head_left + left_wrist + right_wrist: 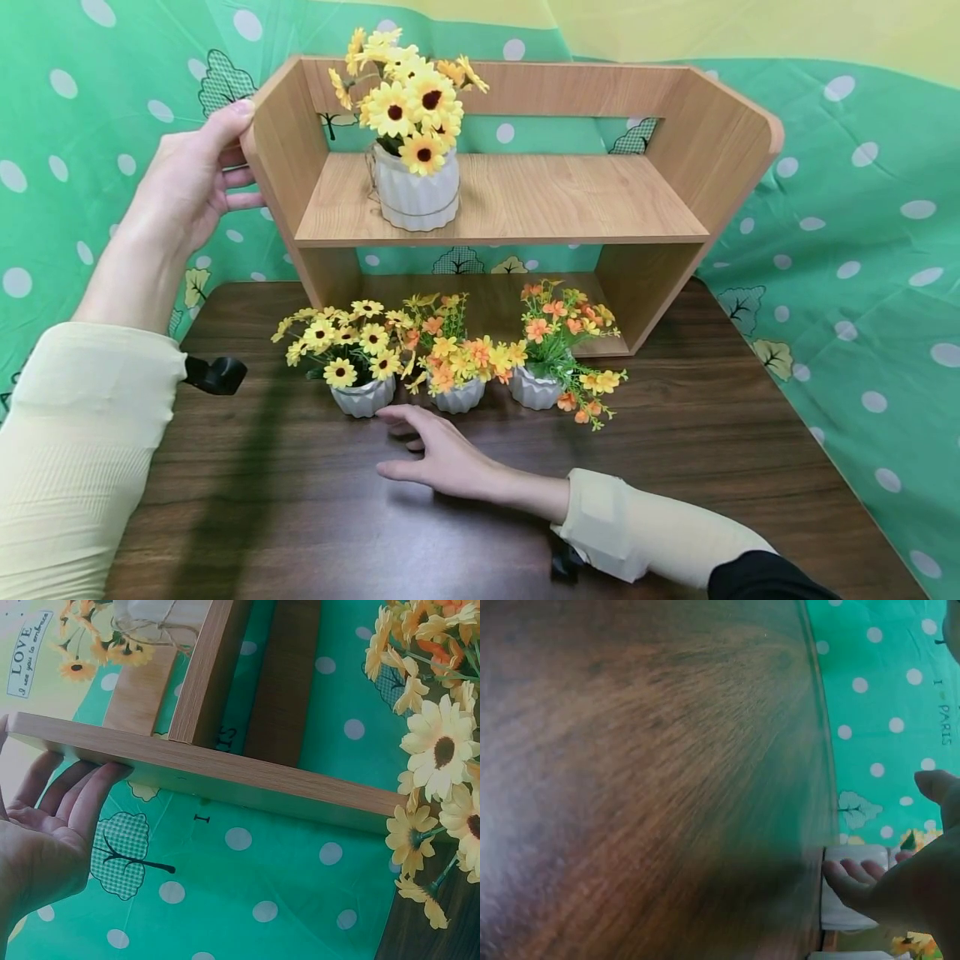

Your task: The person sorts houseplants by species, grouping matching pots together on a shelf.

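Observation:
A two-tier wooden shelf (570, 196) stands at the back of the table. My left hand (183, 175) grips the upper front edge of its left side panel, thumb in front and fingers on the outer face, as the left wrist view also shows. On the upper tier sits a white ribbed pot of yellow daisies (416, 196). Below, a second daisy pot (365, 398) heads a row with two pots of orange and yellow flowers, the middle one (459, 396) and the right one (534, 389). My right hand (442, 454), fingers spread and holding nothing, hovers just in front of the left daisy pot.
The dark wooden table (720, 467) extends in front of and to the right of the shelf. Green dotted cloth (847, 192) hangs behind and at both sides. The shelf's lower tier (495, 304) lies behind the row of pots.

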Available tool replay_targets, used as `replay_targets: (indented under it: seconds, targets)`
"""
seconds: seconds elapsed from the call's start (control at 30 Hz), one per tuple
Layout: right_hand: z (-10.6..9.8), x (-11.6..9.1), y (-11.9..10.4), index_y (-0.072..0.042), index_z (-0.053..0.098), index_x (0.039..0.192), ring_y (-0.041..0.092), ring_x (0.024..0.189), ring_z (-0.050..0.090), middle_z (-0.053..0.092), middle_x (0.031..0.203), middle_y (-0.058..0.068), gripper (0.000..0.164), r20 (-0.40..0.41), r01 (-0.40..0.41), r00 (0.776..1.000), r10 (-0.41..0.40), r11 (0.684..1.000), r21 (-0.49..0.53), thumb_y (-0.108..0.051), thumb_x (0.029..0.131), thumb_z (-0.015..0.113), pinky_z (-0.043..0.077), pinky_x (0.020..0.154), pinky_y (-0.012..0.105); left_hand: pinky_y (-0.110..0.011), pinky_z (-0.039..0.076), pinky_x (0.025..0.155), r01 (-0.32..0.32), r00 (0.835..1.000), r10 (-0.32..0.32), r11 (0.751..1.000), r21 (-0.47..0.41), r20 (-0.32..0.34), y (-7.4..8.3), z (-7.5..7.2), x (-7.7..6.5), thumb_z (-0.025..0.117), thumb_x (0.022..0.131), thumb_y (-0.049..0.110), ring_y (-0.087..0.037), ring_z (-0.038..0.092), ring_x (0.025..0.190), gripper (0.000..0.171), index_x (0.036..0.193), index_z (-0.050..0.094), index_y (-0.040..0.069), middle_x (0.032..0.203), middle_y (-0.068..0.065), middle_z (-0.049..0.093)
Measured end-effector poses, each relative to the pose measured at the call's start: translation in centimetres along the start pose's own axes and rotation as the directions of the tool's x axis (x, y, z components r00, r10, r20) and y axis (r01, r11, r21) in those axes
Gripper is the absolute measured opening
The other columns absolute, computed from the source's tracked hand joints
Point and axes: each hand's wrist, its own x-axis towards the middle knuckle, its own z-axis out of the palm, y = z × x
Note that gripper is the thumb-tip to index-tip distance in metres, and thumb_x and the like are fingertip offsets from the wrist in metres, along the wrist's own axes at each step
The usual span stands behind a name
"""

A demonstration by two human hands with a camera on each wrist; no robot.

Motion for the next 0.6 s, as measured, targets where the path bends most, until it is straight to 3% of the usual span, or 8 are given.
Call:
replay_targets:
  seconds: [0.23, 0.4, 0.6]
  targets:
    - [0.0, 0.5, 0.1, -0.013, 0.032, 0.16, 0.025, 0.143, 0.052, 0.043, 0.161, 0.007, 0.085, -0.087, -0.07, 0.994, 0.072, 0.997, 0.022, -0.038, 0.092, 0.077, 0.051, 0.113, 0.036, -0.031, 0.065, 0.067, -0.008, 1.0, 0.008, 1.0, 0.007, 0.005, 0.0, 0.0, -0.1, 0.075, 0.094, 0.041, -0.015, 0.077, 0.096, 0.049, 0.136, 0.065, 0.018, 0.12, 0.001, 0.073]
    - [0.3, 0.9, 0.1, -0.016, 0.025, 0.163, 0.027, 0.149, 0.046, 0.036, 0.166, 0.007, 0.09, -0.116, -0.067, 0.991, 0.072, 0.997, 0.042, -0.04, 0.093, 0.076, 0.048, 0.116, 0.039, -0.031, 0.065, 0.068, -0.012, 1.0, 0.012, 1.0, 0.011, 0.006, -0.1, 0.0, -0.1, 0.075, 0.093, 0.041, -0.014, 0.077, 0.097, 0.051, 0.137, 0.064, 0.018, 0.123, 0.0, 0.072]
    - [0.6, 1.5, 0.1, -0.021, 0.018, 0.165, 0.038, 0.142, 0.052, 0.029, 0.169, 0.011, 0.096, -0.153, -0.137, 0.978, 0.14, 0.99, 0.033, -0.05, 0.092, 0.073, 0.048, 0.115, 0.044, -0.031, 0.065, 0.067, -0.009, 1.0, 0.009, 1.0, 0.002, 0.007, 0.0, 0.0, -0.1, 0.076, 0.093, 0.041, -0.015, 0.077, 0.096, 0.05, 0.135, 0.065, 0.017, 0.119, 0.0, 0.074]
